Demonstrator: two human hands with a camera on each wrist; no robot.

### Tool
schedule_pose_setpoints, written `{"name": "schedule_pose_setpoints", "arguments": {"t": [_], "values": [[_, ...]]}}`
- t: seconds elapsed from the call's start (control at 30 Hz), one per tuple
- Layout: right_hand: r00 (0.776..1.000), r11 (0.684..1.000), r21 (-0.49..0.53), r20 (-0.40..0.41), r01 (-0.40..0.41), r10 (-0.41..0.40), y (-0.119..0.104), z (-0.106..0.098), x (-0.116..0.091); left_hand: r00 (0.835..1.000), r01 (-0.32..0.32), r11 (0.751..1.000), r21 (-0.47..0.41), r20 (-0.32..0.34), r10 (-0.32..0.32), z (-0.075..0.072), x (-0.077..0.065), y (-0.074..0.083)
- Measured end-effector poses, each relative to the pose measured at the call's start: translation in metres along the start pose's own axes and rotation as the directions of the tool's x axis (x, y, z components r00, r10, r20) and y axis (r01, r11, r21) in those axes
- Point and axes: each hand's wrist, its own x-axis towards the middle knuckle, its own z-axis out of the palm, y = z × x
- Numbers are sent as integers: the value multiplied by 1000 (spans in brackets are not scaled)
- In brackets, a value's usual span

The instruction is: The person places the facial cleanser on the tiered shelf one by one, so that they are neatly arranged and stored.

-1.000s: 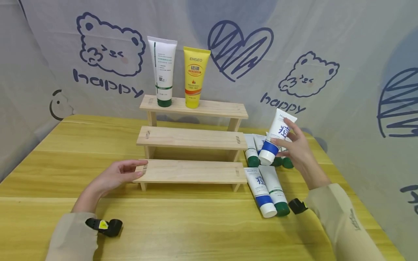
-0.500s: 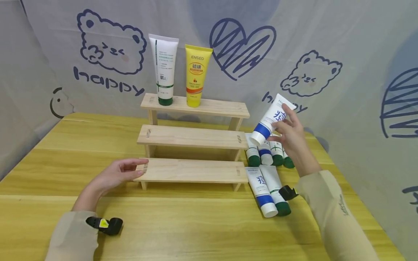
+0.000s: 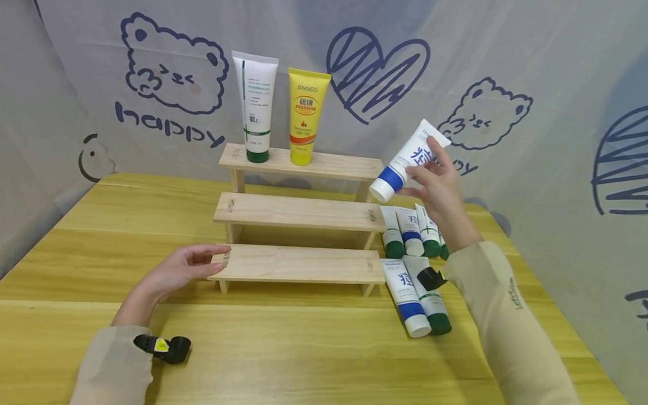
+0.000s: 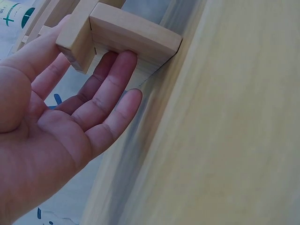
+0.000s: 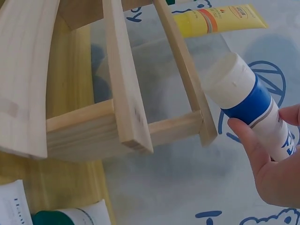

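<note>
The right grip (image 3: 436,183) pinched a white tube (image 3: 400,163) in the air, tilted cap-down to the left, near the right end of the top shelf (image 3: 349,167). On that shelf, room ran from the upright yellow tube (image 3: 304,121) to the right edge. The left grip (image 3: 177,270) held the left end of the lowest shelf (image 3: 304,264) between thumb and fingers. More tubes (image 3: 402,287) lay in two rows just beside the shelves' right edges, and the surface (image 3: 304,349) stretched on in front.

The held tube showed a large blue 痘, its brand line partly covered. The yellow tube read ENSEO and 硫磺; the upright green-capped tube (image 3: 256,95) read 氨, its finer print illegible. The backdrop (image 3: 324,17) said "happy", the right sleeve (image 3: 488,281) "LetsSlim".
</note>
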Motion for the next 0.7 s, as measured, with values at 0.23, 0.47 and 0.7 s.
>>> {"name": "schedule_pose_setpoints", "arguments": {"t": [0.23, 0.47, 0.7], "values": [[998, 998, 16, 15, 61, -61, -6, 19, 8, 1000, 5, 1000, 8, -3, -5, 1, 0, 0], [992, 992, -14, -3, 124, -124, -9, 37, 17, 1000, 12, 1000, 1, -9, -12, 1, -1, 0], [987, 987, 19, -18, 159, -159, -9, 49, 25, 1000, 9, 1000, -11, -7, -9, 0, 0, -1]]}}
